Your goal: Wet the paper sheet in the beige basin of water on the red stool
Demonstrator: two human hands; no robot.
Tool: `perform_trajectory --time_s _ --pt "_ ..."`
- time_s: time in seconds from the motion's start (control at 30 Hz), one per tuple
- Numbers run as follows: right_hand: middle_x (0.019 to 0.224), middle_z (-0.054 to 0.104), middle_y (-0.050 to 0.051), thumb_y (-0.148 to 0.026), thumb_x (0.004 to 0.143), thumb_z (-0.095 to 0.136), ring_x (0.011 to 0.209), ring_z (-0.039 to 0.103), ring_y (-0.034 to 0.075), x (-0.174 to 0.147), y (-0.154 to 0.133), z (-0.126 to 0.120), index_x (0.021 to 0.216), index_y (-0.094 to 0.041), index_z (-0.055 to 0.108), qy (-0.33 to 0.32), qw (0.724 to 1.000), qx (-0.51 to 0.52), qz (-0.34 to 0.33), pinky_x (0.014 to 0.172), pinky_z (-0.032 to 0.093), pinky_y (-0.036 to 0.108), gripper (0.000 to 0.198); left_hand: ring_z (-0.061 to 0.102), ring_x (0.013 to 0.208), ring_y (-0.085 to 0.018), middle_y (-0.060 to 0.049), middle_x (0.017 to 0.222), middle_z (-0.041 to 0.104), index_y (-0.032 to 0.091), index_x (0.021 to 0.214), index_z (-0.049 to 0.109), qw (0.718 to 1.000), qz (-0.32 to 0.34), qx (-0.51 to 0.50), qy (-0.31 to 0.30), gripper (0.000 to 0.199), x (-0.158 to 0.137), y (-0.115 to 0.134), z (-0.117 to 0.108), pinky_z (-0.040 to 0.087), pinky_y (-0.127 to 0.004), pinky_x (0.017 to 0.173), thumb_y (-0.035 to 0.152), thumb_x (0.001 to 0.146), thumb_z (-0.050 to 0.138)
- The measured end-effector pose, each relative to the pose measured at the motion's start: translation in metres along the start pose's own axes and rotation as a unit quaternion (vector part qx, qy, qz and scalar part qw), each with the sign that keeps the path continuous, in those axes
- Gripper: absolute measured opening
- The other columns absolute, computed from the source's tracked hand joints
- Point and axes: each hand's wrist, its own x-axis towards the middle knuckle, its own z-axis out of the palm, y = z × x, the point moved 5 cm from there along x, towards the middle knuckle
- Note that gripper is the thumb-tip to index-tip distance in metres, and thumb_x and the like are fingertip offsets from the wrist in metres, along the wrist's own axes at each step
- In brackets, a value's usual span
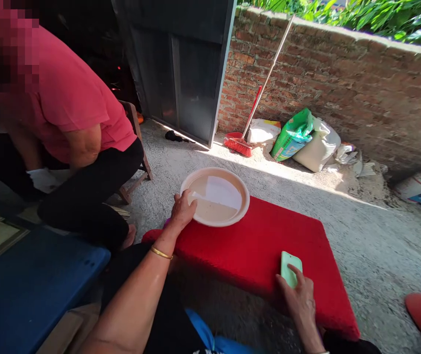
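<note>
Evidently the wash basin (216, 223) already holds water (214, 210), its rim at my left grip (184, 210); below my right grip (302, 296), the mint-green phone (287, 259) lies unlifted on the red table (284, 221) (whether either's clamped, I can't tell).

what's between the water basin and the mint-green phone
In the head view, only a stretch of red cover lies between the water basin and the mint-green phone.
</note>
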Motion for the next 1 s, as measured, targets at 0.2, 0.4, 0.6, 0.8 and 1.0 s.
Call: perform_trajectory --time_s 0.2,0.4,0.6,0.8,1.0 --pt "0.104 0.060 0.006 -0.037 0.074 0.062 0.095 0.062 0.026 -0.073 -0.119 0.071 0.115 -0.030 0.072 -0.224 0.931 0.143 -0.251 0.084 0.053 0.039 0.043 0.063 0.115 -0.028 -0.012 0.119 0.059 0.022 0.140 0.052 0.998 -0.009 -0.065 0.016 0.054 0.001 -0.005 0.003 0.051 -0.041 0.103 0.026 0.087 0.062" --pt "0.090 0.063 0.008 -0.065 0.063 0.064 0.087 0.062 0.030 0.034 -0.030 -0.005 0.110 -0.021 0.071 -0.080 0.989 0.115 -0.057 0.074 0.051 0.041 0.065 0.053 0.134 -0.026 -0.014 0.148 0.049 0.021 0.155 0.028 0.974 -0.039 -0.205 0.090 0.080 0.001 -0.004 0.009 0.043 -0.039 0.115 0.015 0.082 0.061" --pt "0.083 0.061 0.014 -0.068 0.070 0.059 0.085 0.061 0.041 0.123 0.038 -0.056 0.124 -0.018 0.066 0.038 0.974 -0.061 0.214 0.067 0.048 0.048 0.074 0.050 0.139 -0.025 -0.013 0.155 0.047 0.019 0.155 0.026 0.954 -0.078 -0.267 0.115 0.078 0.002 -0.004 0.017 0.043 -0.042 0.117 0.009 0.083 0.054" --pt "0.109 0.056 0.015 -0.060 0.074 0.059 0.097 0.062 0.037 0.083 -0.097 0.038 0.133 -0.020 0.064 -0.040 0.997 -0.024 0.054 0.078 0.051 0.048 0.071 0.050 0.139 -0.024 -0.011 0.152 0.051 0.019 0.151 0.033 0.961 -0.080 -0.241 0.111 0.074 0.001 -0.004 0.014 0.043 -0.041 0.117 0.007 0.081 0.053" --pt "0.090 0.057 0.004 -0.051 0.067 0.064 0.082 0.062 0.025 0.044 -0.155 0.091 0.113 -0.025 0.073 -0.163 0.971 0.082 -0.158 0.073 0.051 0.038 0.053 0.050 0.140 -0.023 -0.008 0.150 0.053 0.023 0.152 0.033 0.963 -0.067 -0.239 0.107 0.074 0.000 -0.005 0.014 0.044 -0.042 0.117 0.008 0.082 0.051"
